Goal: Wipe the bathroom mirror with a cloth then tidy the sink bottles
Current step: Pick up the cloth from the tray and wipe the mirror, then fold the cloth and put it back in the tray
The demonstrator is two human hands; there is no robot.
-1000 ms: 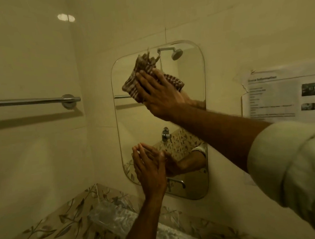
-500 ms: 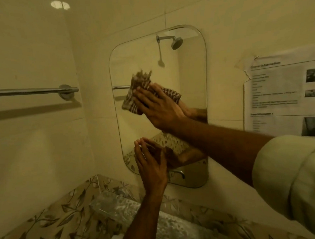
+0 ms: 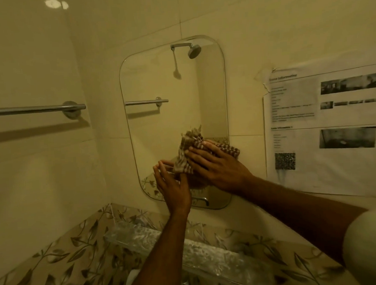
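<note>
I see a towel rail [image 3: 35, 109] on the left wall, a paper notice [image 3: 326, 130] just right of the mirror [image 3: 164, 121], and a glass shelf [image 3: 144, 236] beneath it. The mirror's upper half lies open above the hands. The right hand [image 3: 216, 167], fingers straight, presses the cloth [image 3: 187, 151] against the mirror's lower right edge. The left hand [image 3: 174, 186], flat and holding nothing, rests on the glass just beside the cloth.

Towel rail [image 3: 35, 109] left of mirror [image 3: 160, 126]; notice [image 3: 326, 133] right – shelf [image 3: 188, 249] below

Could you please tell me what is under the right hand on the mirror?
The striped cloth lies under the right hand, pressed flat against the mirror. The glass behind the cloth is covered and cannot be seen.
</note>
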